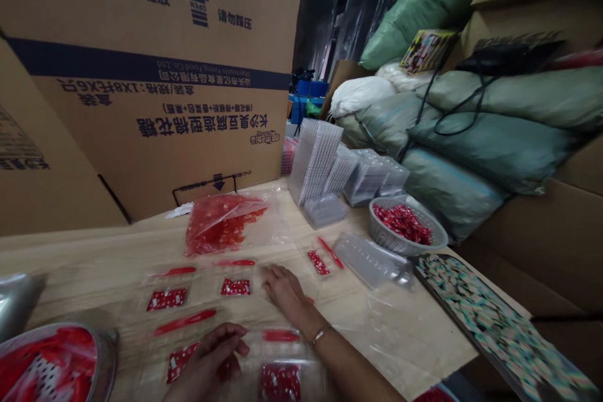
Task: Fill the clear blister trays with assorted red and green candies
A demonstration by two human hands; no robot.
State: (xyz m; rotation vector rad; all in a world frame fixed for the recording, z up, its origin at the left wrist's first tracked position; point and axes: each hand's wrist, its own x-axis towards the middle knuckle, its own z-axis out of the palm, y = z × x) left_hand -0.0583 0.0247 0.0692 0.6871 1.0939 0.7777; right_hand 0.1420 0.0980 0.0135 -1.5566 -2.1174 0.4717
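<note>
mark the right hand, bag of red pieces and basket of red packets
right hand [285,292], head view: back of the hand
bag of red pieces [220,224], head view: its middle
basket of red packets [390,239], head view: front wall

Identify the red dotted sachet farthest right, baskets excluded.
The dotted sachet right of the right hand, beside a slanted red plastic utensil; the others lie farther left.

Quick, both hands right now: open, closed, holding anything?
Left hand: fingers partly curled, a red packet showing beneath; whether held, cannot be told.
Right hand: palm down, fingers bent; whether it holds anything cannot be told.
</note>
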